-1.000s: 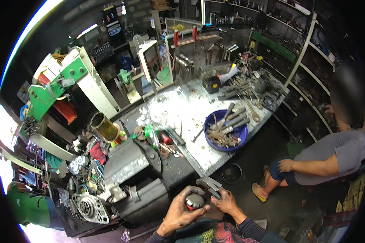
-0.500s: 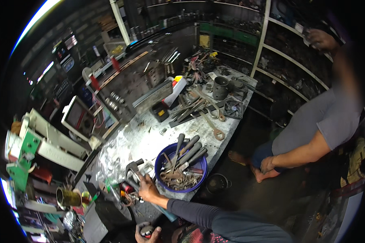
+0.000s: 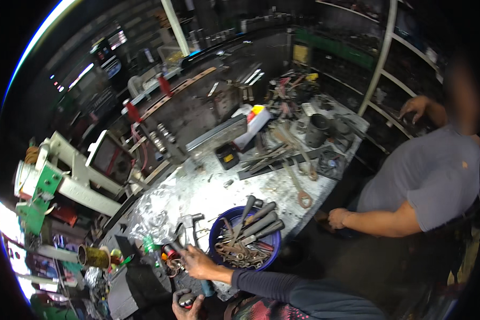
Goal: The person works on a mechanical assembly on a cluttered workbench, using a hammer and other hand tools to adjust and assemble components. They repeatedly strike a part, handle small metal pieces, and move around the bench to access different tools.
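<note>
My right hand (image 3: 195, 261) reaches out in a dark sleeve to the near left end of the metal workbench (image 3: 208, 184). Its fingers curl at a small dark and red cylinder (image 3: 170, 249); whether they grip it is unclear. My left hand (image 3: 187, 304) is low at the picture's bottom edge, closed around a round dark part with a red spot (image 3: 185, 300). Just right of my right hand stands a blue bowl (image 3: 220, 226) filled with wrenches and other worn tools. A hammer-like tool (image 3: 190, 221) lies just beyond my right hand.
A person in a grey shirt (image 3: 429, 176) stands at the right, one hand on a white shelf frame (image 3: 381, 56). Wrenches, a dark metal cup (image 3: 317, 129) and a white and yellow bottle (image 3: 252, 121) litter the far bench. A green and white machine (image 3: 45, 184) sits at left.
My right hand left the round part and reached out to the bench beside the blue bowl. My left hand still holds the part. My view swung right along the bench.
</note>
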